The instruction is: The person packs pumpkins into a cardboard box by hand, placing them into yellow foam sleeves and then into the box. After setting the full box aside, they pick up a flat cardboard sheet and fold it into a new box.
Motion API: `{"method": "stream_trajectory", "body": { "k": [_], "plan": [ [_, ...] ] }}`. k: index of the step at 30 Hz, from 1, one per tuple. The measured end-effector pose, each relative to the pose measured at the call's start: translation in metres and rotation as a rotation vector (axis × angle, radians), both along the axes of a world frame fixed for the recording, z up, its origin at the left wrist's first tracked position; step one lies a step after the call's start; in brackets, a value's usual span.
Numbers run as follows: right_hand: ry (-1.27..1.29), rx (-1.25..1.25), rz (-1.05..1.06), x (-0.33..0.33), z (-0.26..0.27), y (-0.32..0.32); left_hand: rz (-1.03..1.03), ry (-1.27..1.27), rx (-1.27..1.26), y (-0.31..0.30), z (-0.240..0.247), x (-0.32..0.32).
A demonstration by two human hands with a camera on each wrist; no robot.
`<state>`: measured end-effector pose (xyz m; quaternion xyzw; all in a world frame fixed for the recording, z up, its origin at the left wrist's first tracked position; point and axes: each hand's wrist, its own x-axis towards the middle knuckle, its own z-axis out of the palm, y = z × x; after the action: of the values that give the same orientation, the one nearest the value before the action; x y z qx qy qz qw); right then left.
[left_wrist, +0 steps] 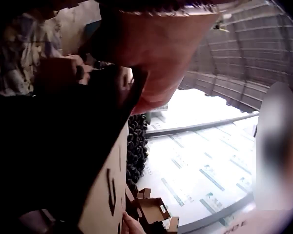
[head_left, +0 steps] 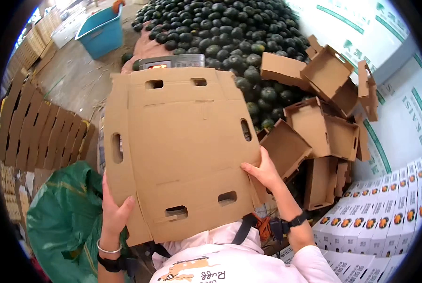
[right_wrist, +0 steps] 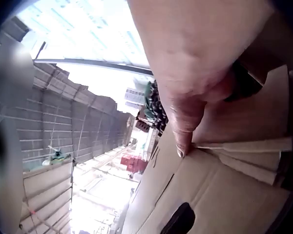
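Note:
A brown cardboard piece [head_left: 187,141] with several oval slots is held up in front of the body, its broad face toward the head camera. My left hand [head_left: 115,210] grips its lower left edge, thumb on the face and the fingers hidden behind. At the lower right edge my right hand [head_left: 263,170] holds it the same way, thumb over the rim. The right wrist view shows the right thumb [right_wrist: 184,124] pressing the cardboard [right_wrist: 205,185] beside folded flaps. In the left wrist view the left hand [left_wrist: 154,63] is at the edge of the cardboard [left_wrist: 105,195].
Behind the cardboard are a scale [head_left: 173,61] and a large heap of dark green round produce [head_left: 225,33]. Open cardboard trays [head_left: 310,127] lie jumbled at right, above white printed boxes [head_left: 376,217]. Stacked brown cardboard [head_left: 41,127], a green sack [head_left: 67,212] and a blue tub [head_left: 100,35] are left.

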<state>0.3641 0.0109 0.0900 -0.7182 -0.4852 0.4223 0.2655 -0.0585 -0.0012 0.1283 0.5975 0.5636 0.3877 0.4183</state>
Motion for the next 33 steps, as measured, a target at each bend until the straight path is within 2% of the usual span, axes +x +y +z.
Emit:
{"method": "stream_trajectory", "body": {
  "k": [3, 4, 7, 8, 11, 13, 15, 17, 20, 23, 24, 27, 28, 31, 33],
  "plan": [
    [-0.106, 0.157, 0.035, -0.018, 0.009, -0.01, -0.143, 0.554, 0.182, -0.003, 0.014, 0.02],
    [-0.411, 0.363, 0.141, -0.024, 0.0, -0.013, -0.215, 0.736, 0.237, -0.004, 0.017, 0.035],
    [-0.673, 0.379, 0.282, -0.038, 0.006, -0.01, -0.345, 0.798, 0.237, 0.004, 0.001, 0.051],
    [-0.623, 0.431, 0.196, -0.036, 0.0, -0.006, -0.368, 0.771, 0.259, 0.007, 0.0, 0.052],
    [-0.504, 0.27, 0.082, -0.03, 0.03, 0.005, -0.378, 0.693, 0.3, 0.007, 0.003, 0.044],
    [-0.339, 0.109, -0.012, -0.008, 0.008, 0.012, -0.334, 0.622, 0.346, 0.007, 0.0, 0.044],
    [-0.621, 0.072, 0.086, -0.021, 0.025, 0.014, -0.311, 0.603, 0.377, 0.008, 0.002, 0.043],
    [-0.666, 0.125, 0.141, -0.025, 0.029, 0.01, -0.302, 0.59, 0.386, 0.006, 0.0, 0.042],
    [-0.791, 0.067, 0.181, -0.033, 0.051, 0.006, -0.287, 0.58, 0.385, 0.006, -0.006, 0.042],
    [-0.706, 0.207, 0.069, -0.029, 0.052, 0.004, -0.274, 0.502, 0.374, 0.008, -0.007, 0.04],
    [-0.624, 0.15, 0.003, -0.027, 0.054, 0.007, -0.278, 0.367, 0.322, 0.006, -0.002, 0.038],
    [-0.357, 0.062, -0.014, 0.0, 0.023, 0.015, -0.293, 0.061, 0.225, 0.004, 0.018, 0.035],
    [-0.442, 0.103, -0.024, -0.003, 0.016, 0.014, -0.297, 0.001, 0.251, 0.001, 0.012, 0.035],
    [-0.666, 0.232, -0.039, -0.003, 0.003, 0.007, -0.322, 0.085, 0.3, -0.005, 0.006, 0.044],
    [-0.795, 0.307, -0.042, -0.001, 0.004, 0.0, -0.332, 0.253, 0.371, -0.005, -0.003, 0.052]
  ]
}}
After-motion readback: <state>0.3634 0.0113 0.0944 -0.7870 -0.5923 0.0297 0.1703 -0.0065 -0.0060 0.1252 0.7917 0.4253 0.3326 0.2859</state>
